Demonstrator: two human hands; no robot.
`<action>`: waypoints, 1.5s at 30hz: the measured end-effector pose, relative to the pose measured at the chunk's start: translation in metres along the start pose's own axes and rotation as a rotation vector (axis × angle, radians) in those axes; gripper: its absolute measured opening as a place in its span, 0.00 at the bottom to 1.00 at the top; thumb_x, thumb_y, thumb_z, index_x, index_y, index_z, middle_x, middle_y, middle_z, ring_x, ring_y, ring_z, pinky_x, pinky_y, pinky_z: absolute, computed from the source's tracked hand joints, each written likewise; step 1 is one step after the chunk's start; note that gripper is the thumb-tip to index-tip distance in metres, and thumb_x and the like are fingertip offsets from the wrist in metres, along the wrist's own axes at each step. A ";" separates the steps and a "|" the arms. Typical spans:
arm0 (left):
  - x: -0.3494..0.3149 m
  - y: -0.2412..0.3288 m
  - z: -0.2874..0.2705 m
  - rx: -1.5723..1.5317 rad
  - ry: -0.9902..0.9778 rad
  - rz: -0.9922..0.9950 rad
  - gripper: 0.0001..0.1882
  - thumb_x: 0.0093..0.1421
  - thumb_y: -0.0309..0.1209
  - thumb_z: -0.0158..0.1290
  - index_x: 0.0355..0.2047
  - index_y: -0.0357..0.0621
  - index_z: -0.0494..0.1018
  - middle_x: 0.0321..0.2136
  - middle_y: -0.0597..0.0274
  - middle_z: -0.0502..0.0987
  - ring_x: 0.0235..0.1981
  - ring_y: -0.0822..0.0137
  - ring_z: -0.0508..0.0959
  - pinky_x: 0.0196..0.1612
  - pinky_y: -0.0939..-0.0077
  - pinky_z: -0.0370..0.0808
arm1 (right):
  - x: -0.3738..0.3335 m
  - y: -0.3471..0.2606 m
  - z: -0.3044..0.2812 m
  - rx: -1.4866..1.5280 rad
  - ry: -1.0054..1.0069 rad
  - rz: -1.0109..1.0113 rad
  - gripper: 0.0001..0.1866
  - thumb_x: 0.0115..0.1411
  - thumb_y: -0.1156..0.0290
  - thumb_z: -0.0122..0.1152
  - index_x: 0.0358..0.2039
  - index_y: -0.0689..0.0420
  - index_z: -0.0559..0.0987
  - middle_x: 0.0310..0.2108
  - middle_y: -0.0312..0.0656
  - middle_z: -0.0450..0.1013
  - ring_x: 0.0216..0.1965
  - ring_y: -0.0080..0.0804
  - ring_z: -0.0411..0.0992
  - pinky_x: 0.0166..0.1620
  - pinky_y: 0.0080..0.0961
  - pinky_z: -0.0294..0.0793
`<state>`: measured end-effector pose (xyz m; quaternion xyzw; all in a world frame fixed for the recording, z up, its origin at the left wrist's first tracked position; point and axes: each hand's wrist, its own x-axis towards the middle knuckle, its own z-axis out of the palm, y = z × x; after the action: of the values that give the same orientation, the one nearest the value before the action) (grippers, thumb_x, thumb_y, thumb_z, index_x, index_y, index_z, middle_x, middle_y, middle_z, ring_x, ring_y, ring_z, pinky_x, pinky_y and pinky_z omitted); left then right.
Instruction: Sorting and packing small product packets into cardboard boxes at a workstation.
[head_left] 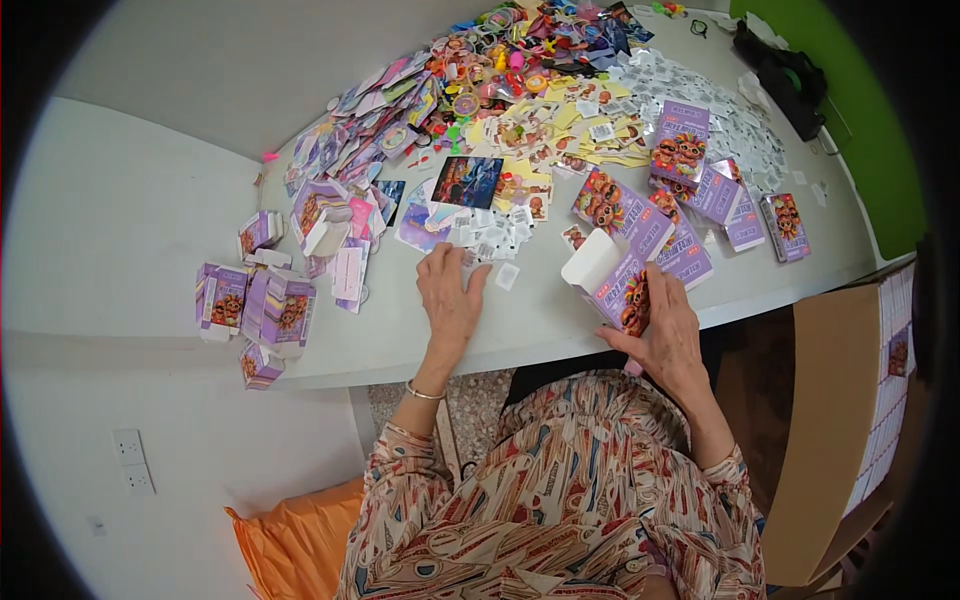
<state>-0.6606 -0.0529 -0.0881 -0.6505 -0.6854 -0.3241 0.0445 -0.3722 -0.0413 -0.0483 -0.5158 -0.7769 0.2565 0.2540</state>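
Observation:
My right hand (672,328) grips a small purple cardboard box (617,288) near the table's front edge. The box is tilted, its end with the white flap (592,258) stands open, and its inside cannot be made out. My left hand (447,300) rests on the table, thumb apart from the fingers, with nothing visible in it. Its fingertips are beside a loose heap of small white sachets (497,232). Just beyond these lie a dark picture card (467,182) and a lilac card (424,228). Several more purple boxes (683,140) lie beyond my right hand.
Colourful small toys (500,62) are piled at the back, beside bagged lilac cards (375,125), yellow-edged picture cards (600,130) and more sachets (735,110). Open purple boxes (285,300) cluster at the left edge. A large brown carton (825,430) stands at the right, an orange bag (300,535) below left.

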 end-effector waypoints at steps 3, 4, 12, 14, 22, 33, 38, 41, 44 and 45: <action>0.003 -0.006 0.005 0.024 0.007 -0.046 0.10 0.53 0.27 0.58 0.35 0.38 0.72 0.38 0.54 0.73 0.42 0.52 0.69 0.45 0.59 0.66 | -0.007 0.003 -0.004 -0.090 -0.009 -0.037 0.52 0.41 0.50 0.74 0.57 0.71 0.60 0.44 0.58 0.67 0.46 0.55 0.67 0.47 0.40 0.70; 0.004 -0.008 0.006 -0.001 0.015 -0.063 0.08 0.54 0.25 0.57 0.33 0.38 0.71 0.36 0.55 0.73 0.40 0.52 0.69 0.43 0.59 0.66 | -0.009 0.005 -0.004 -0.116 0.017 -0.077 0.52 0.41 0.49 0.73 0.57 0.72 0.60 0.42 0.57 0.67 0.45 0.54 0.67 0.45 0.41 0.70; -0.004 0.014 -0.014 -0.167 -0.085 -0.121 0.05 0.57 0.24 0.54 0.33 0.38 0.71 0.34 0.54 0.74 0.38 0.53 0.71 0.43 0.63 0.68 | -0.021 0.008 -0.013 -0.147 -0.092 -0.045 0.53 0.41 0.46 0.72 0.57 0.71 0.59 0.42 0.56 0.67 0.45 0.52 0.67 0.45 0.40 0.71; -0.007 0.017 -0.016 -0.211 -0.131 -0.123 0.08 0.57 0.26 0.55 0.37 0.36 0.72 0.36 0.53 0.74 0.40 0.54 0.72 0.44 0.65 0.68 | -0.024 0.008 -0.014 -0.141 -0.118 -0.027 0.53 0.41 0.46 0.72 0.57 0.71 0.59 0.42 0.55 0.67 0.45 0.52 0.67 0.44 0.40 0.71; -0.018 0.015 -0.005 0.115 -0.136 -0.180 0.28 0.51 0.42 0.62 0.47 0.34 0.71 0.50 0.52 0.68 0.49 0.51 0.65 0.53 0.58 0.61 | -0.026 0.009 -0.016 -0.146 -0.100 -0.036 0.53 0.41 0.46 0.73 0.56 0.71 0.59 0.42 0.54 0.68 0.45 0.50 0.68 0.44 0.39 0.71; -0.019 0.045 0.002 0.001 -0.158 -0.054 0.22 0.51 0.36 0.62 0.42 0.38 0.72 0.44 0.55 0.69 0.44 0.52 0.66 0.46 0.59 0.63 | -0.023 0.006 -0.015 -0.213 -0.096 -0.052 0.51 0.40 0.51 0.74 0.56 0.69 0.60 0.39 0.50 0.66 0.40 0.46 0.67 0.42 0.37 0.70; -0.010 0.048 0.013 -0.040 -0.188 0.022 0.13 0.53 0.29 0.59 0.38 0.38 0.72 0.38 0.54 0.72 0.39 0.53 0.70 0.42 0.60 0.67 | -0.020 -0.003 -0.015 -0.285 -0.102 -0.048 0.49 0.37 0.58 0.76 0.55 0.66 0.60 0.38 0.46 0.64 0.38 0.42 0.65 0.41 0.33 0.68; -0.005 0.048 0.014 -0.006 -0.194 0.090 0.08 0.53 0.25 0.56 0.34 0.38 0.72 0.34 0.55 0.72 0.37 0.54 0.71 0.39 0.62 0.69 | -0.021 -0.005 -0.015 -0.370 -0.147 -0.022 0.48 0.35 0.59 0.77 0.54 0.64 0.61 0.37 0.45 0.64 0.38 0.41 0.64 0.41 0.32 0.68; -0.001 0.041 0.015 0.085 -0.200 0.193 0.07 0.54 0.24 0.56 0.34 0.40 0.72 0.31 0.56 0.72 0.33 0.54 0.71 0.35 0.63 0.70 | -0.019 -0.005 -0.013 -0.401 -0.156 -0.045 0.48 0.35 0.59 0.77 0.53 0.64 0.61 0.37 0.45 0.63 0.39 0.40 0.65 0.41 0.32 0.68; 0.000 0.038 0.016 0.092 -0.202 0.223 0.06 0.54 0.23 0.56 0.33 0.39 0.73 0.29 0.57 0.73 0.31 0.57 0.71 0.34 0.66 0.70 | -0.018 -0.005 -0.012 -0.407 -0.174 -0.057 0.48 0.34 0.59 0.77 0.53 0.64 0.62 0.36 0.45 0.64 0.39 0.40 0.65 0.41 0.32 0.67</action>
<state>-0.6202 -0.0471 -0.0860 -0.7490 -0.6242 -0.2184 0.0409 -0.3618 -0.0580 -0.0383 -0.5101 -0.8460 0.1305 0.0840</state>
